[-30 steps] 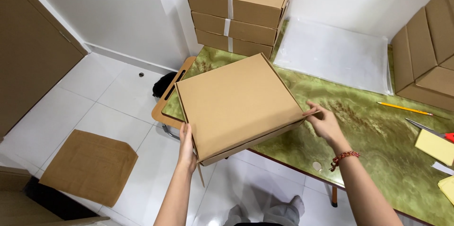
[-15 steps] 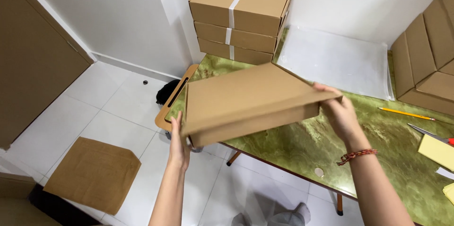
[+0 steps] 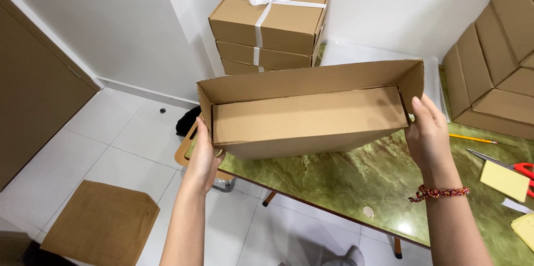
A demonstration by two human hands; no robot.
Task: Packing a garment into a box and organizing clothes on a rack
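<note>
Above the green marble table's [image 3: 356, 182] near-left edge, the open cardboard box [image 3: 303, 113] hung tilted, its hollow facing the camera (empty, lid unfitted). The left hand [image 3: 203, 152] and right hand [image 3: 428, 132] clasped its ends, fingers pressed together.

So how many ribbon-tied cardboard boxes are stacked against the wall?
3 show. The top box carries a white bow and a yellow note, the middle box sits under it, and the bottom box peeks out above the open box; more may be hidden behind that.
</note>
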